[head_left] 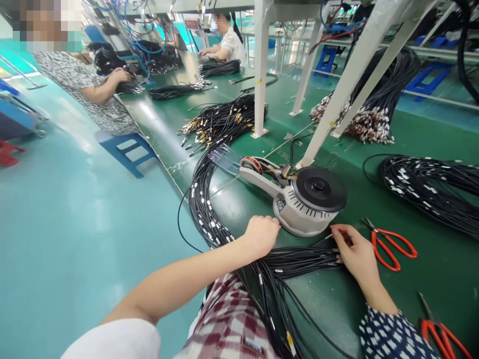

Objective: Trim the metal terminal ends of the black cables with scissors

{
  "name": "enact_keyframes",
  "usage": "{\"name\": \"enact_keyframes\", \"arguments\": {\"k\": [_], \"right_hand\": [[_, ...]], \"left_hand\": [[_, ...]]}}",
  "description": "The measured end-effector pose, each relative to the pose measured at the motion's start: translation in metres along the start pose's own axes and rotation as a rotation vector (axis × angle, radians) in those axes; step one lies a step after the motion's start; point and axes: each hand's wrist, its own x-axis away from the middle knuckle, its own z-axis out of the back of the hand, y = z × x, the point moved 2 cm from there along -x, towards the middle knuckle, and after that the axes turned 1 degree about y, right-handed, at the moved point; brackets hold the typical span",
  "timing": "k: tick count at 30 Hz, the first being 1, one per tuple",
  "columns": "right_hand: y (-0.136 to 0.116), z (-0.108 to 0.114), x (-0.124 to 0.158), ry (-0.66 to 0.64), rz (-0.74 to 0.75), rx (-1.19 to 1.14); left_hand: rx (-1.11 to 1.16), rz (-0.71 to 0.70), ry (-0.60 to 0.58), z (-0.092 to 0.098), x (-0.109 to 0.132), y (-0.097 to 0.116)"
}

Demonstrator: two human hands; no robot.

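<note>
My left hand (264, 234) is closed in a fist beside a tape dispenser (307, 222) with a round black top. What its fingers hold is hidden. Just right of the dispenser's base, my right hand (354, 252) pinches the end of a thin black cable (325, 241) between thumb and fingertips. Below and between both hands lies a bundle of black cables (299, 262), its metal-tipped ends near my right palm. Longer cables with white labels (211, 219) curve past my left wrist along the table edge and hang down over my lap.
Red-handled pliers (392, 244) lie right of my right hand, with a second pair (441, 329) nearer me. White frame legs (260, 75) stand on the green table (422, 276). A coiled cable bundle (430, 189) lies right. A co-worker (90, 89) handles cables at far left.
</note>
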Motion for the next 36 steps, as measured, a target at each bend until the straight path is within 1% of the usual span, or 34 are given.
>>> {"name": "enact_keyframes", "arguments": {"k": [2,5,7,8,12,13,15,19,21,25,27,30,32,36], "right_hand": [[0.000,-0.001,0.000,-0.008,-0.005,-0.005],[-0.002,-0.001,-0.001,-0.015,-0.004,-0.008],[-0.003,0.000,-0.001,-0.012,0.003,-0.006],[-0.003,0.000,-0.001,-0.008,0.007,-0.005],[-0.004,0.000,0.000,-0.003,0.014,-0.004],[-0.004,0.000,0.000,-0.006,0.013,-0.004],[-0.004,0.000,0.000,-0.015,0.011,-0.005],[-0.004,0.000,0.000,-0.014,0.011,-0.003],[-0.004,0.000,0.000,-0.007,0.014,-0.001],[-0.005,0.000,0.001,-0.003,0.015,-0.011],[-0.006,0.000,0.001,-0.009,0.015,-0.017],[-0.006,0.000,0.000,-0.012,0.014,-0.016],[-0.006,0.000,0.000,-0.008,0.016,-0.013],[-0.005,0.000,0.001,0.000,0.022,-0.015]], "left_hand": [[-0.005,-0.005,-0.007,-0.001,0.000,0.004],[0.013,-0.077,-0.030,-0.005,0.002,0.022],[0.025,-0.102,-0.035,-0.006,0.003,0.027],[0.026,-0.095,-0.033,-0.006,0.003,0.025],[0.006,-0.023,-0.014,-0.002,0.002,0.004],[-0.001,-0.010,-0.014,-0.002,0.001,0.002],[-0.003,-0.013,-0.021,-0.003,0.001,0.007],[0.027,-0.076,-0.031,-0.009,0.001,0.025],[0.028,-0.063,-0.020,-0.009,0.002,0.021],[-0.002,0.014,-0.001,-0.003,0.001,0.004],[-0.012,0.019,-0.011,-0.002,0.001,0.007],[0.006,-0.052,-0.043,-0.003,0.002,0.023],[0.020,-0.071,-0.047,-0.004,0.002,0.027],[0.011,0.002,-0.023,-0.002,0.001,0.008]]}}
